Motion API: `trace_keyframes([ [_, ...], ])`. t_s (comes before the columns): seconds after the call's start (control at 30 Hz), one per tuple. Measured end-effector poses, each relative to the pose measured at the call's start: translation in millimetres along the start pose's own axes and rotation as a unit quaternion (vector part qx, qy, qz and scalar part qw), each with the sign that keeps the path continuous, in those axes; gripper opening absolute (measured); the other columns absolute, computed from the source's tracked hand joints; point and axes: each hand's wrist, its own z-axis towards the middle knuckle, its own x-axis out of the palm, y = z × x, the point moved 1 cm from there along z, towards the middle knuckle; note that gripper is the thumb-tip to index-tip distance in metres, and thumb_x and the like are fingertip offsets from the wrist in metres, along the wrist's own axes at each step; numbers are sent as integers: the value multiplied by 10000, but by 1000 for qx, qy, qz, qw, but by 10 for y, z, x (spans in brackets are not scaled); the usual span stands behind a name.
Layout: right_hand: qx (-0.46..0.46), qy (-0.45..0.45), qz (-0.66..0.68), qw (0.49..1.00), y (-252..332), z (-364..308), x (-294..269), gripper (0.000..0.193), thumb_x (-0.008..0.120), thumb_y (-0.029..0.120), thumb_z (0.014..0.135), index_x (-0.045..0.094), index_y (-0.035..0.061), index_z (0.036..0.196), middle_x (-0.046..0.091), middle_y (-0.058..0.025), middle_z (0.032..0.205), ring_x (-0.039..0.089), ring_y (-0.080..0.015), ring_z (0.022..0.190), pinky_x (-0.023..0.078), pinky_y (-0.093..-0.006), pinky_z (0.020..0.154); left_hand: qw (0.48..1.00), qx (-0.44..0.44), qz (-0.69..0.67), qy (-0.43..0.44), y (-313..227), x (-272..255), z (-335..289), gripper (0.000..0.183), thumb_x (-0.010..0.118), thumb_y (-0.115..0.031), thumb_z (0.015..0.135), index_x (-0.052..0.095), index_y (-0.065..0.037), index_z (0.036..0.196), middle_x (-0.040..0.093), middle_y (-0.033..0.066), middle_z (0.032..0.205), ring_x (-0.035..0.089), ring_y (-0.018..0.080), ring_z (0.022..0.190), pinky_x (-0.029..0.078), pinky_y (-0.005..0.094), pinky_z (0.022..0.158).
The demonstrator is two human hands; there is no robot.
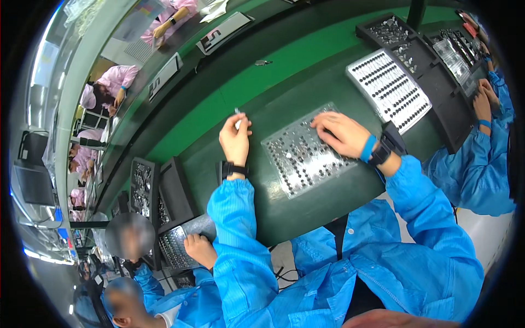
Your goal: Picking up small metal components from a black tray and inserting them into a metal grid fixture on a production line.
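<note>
My left hand (235,143) is raised over the dark green table, with its thumb and index finger pinched on a small whitish part (238,121). My right hand (345,135) reaches over the far right part of a clear plastic tray (292,192), its fingers bent down and drawn together at the tray. Whatever those fingertips hold, if anything, is hidden. Rows of small dark and silvery parts (298,158) lie in the clear tray. A wristband and a black strap circle my right wrist; another black strap is on my left.
A white tray (404,129) with rows of black-tipped parts lies at the right, beside black bins (387,31) of metal pieces. A green belt (295,60) runs behind, carrying one small part (263,63). More black bins (178,188) stand left. Co-workers sit close on both sides.
</note>
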Motion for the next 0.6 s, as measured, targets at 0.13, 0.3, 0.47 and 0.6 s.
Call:
trace_keyframes([
  [0.13,1,9,10,1000,-125,387,85,108,578,109,957,568,18,900,667,-146,1154,599,-359,1156,467,-442,1001,981,98,158,-61,61,126,497,183,565,27,921,704,18,1040,710,129,946,712,184,734,568,326,683],
  [0.3,1,24,48,999,-173,518,108,132,579,134,976,589,16,920,672,-151,1164,602,-363,1158,477,-441,997,953,164,254,-38,183,257,969,224,544,36,880,691,16,1047,672,196,1044,705,315,875,555,408,805],
  [0.47,-35,31,6,999,-27,475,75,113,609,76,923,628,8,1012,680,-149,1133,604,-356,1165,494,-443,985,875,314,367,33,286,489,1536,406,668,-244,918,628,-26,1258,576,218,1330,573,391,1210,461,444,1047],
  [0.6,9,47,47,998,9,488,-27,87,603,60,926,619,1,988,696,-144,1121,602,-364,1185,492,-441,992,836,300,445,114,149,787,1733,321,614,-261,948,673,-100,1218,629,80,1293,567,325,1192,491,438,1010],
])
